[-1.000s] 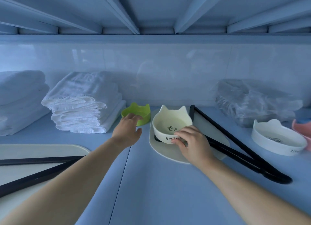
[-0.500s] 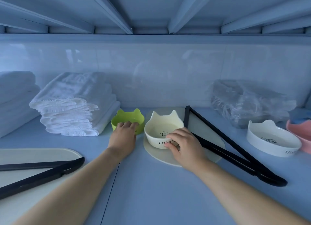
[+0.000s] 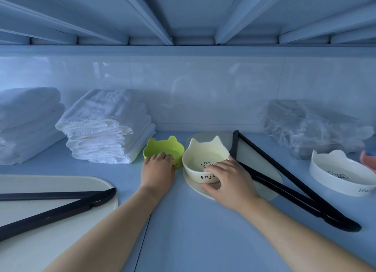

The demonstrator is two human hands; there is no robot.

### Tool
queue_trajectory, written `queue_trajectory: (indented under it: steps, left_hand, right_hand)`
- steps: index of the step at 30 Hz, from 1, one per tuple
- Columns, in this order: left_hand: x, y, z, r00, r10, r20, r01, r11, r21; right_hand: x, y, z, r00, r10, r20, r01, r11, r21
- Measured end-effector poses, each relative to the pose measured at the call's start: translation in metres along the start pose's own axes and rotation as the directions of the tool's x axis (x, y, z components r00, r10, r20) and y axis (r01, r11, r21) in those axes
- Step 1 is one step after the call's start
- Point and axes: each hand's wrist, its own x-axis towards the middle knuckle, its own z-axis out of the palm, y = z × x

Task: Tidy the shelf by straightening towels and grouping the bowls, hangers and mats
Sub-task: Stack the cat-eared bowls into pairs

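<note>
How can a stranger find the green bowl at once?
Start at the fringed towel stack on the left. Right of it stands the green bowl, gripped by the left hand. It alone is green; the neighbouring cream bowl is paler.

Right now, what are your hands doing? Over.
Left hand grips green bowl. Right hand grips cream bowl on round mat. Black hanger close beside it.

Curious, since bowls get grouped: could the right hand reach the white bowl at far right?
Probably yes, once the right hand releases the cream bowl. The black hanger between lies flat, low enough to pass over; nothing covers the white bowl.
</note>
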Motion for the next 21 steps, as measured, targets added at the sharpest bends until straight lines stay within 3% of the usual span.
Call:
queue_trajectory:
  steps: [4, 10, 21]
  left_hand:
    - [0.002, -0.007, -0.002, 0.999, 0.041, 0.030, -0.040, 0.998, -0.050]
    - [0.003, -0.007, -0.006, 0.998, 0.070, -0.005, -0.071, 0.994, -0.079]
    - [-0.006, 0.042, -0.062, 0.971, 0.218, -0.099, -0.225, 0.972, -0.069]
  right_hand:
    - [0.003, -0.002, -0.002, 1.000, 0.025, -0.014, -0.025, 1.000, -0.010]
    - [0.002, 0.001, 0.005, 0.996, -0.057, -0.072, 0.056, 0.998, -0.022]
    - [0.002, 0.022, -0.055, 0.964, 0.206, -0.167, -0.158, 0.953, 0.259]
